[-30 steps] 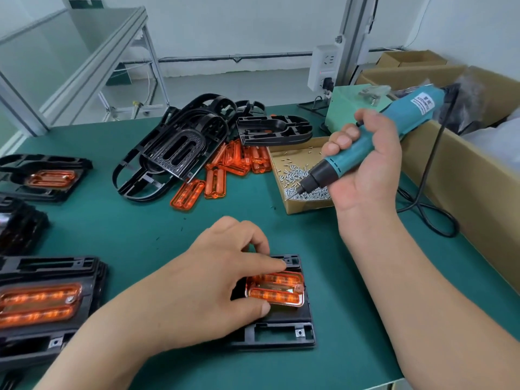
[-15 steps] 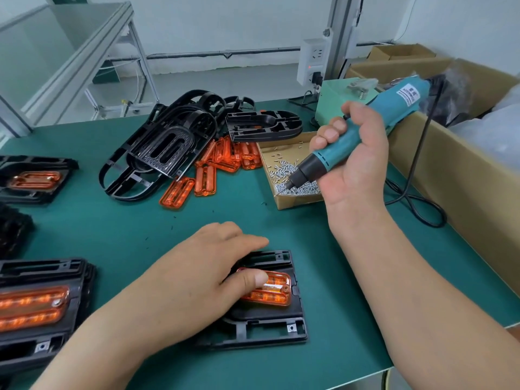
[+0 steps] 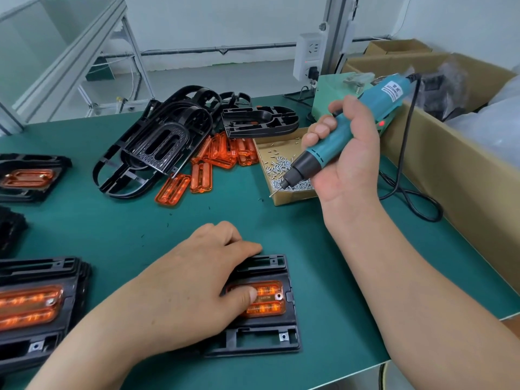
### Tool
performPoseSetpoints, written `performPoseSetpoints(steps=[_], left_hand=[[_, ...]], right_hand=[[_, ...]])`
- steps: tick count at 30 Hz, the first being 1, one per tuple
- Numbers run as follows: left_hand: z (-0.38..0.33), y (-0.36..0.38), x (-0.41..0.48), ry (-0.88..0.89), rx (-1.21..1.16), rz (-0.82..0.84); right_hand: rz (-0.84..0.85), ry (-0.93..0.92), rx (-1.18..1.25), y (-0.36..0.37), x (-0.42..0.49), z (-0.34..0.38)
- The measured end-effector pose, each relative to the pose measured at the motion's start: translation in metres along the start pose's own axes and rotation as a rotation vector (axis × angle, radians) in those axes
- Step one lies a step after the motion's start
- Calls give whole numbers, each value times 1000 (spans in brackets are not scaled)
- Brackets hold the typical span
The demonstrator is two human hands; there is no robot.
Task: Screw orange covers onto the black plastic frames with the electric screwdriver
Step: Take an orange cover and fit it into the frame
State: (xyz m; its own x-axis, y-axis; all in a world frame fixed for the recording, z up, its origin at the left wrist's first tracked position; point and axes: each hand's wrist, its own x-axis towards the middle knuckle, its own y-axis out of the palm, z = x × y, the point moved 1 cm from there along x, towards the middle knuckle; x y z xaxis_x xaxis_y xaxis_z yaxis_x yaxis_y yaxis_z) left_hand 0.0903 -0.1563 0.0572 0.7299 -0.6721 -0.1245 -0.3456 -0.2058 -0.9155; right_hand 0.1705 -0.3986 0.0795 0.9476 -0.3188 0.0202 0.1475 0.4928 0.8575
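Nearest to us, our left hand [image 3: 191, 291] is lying spread and slack-fingered across the flat black plastic frame [image 3: 261, 339], its thumb pressing the glossy, see-through orange cover [image 3: 268, 305] that is sitting in the frame's recess, a small round ring showing near the cover's right end. The frame is resting on the matte green worktop [image 3: 112, 220]. At the left edge a stack of finished frames [image 3: 33, 305] is showing ribbed orange windows. Further out, our right hand [image 3: 346, 153] is wrapping round the teal, cylindrical electric screwdriver [image 3: 323, 154], whose dark nose and thin bit are tilting down over a shallow cardboard tray [image 3: 284, 199] of small silvery screws [image 3: 278, 167]. The tool's white label [image 3: 391, 90] is carrying blue writing that seems to begin "KEEN"; the rest we cannot read. Beyond are lying loose orange covers [image 3: 222, 153] and a heap of curved black frames [image 3: 157, 142].
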Motion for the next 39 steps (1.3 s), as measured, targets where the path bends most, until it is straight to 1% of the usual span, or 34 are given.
performPoseSetpoints(steps=[9,13,21,24,28,30,33,34,36,39], left_hand=[[-1,-1,5,-36,-100,3],[-2,0,9,-86,-127,-28],[-4,0,12,-153,-163,-72],[-4,-3,15,-172,-165,-109],[-1,-11,18,-198,-167,-70],[0,-20,27,-213,-140,-155],[-2,-42,55,-208,-84,-357],[-4,-49,67,-200,-65,-399],[-8,-60,95,-166,-21,-423],[-14,-65,138,-87,79,-327]], right_hand=[[0,4,-17,0,-1,-2],[-42,13,16,-2,1,-1],[-189,-17,131,-12,11,10],[-193,-23,127,-14,13,11],[-183,-21,124,-15,14,11],[-179,-34,130,-15,16,13],[-186,-60,127,-16,20,18],[-186,-63,119,-16,20,18],[-190,-63,101,-17,21,19],[-198,-59,81,-18,21,16]])
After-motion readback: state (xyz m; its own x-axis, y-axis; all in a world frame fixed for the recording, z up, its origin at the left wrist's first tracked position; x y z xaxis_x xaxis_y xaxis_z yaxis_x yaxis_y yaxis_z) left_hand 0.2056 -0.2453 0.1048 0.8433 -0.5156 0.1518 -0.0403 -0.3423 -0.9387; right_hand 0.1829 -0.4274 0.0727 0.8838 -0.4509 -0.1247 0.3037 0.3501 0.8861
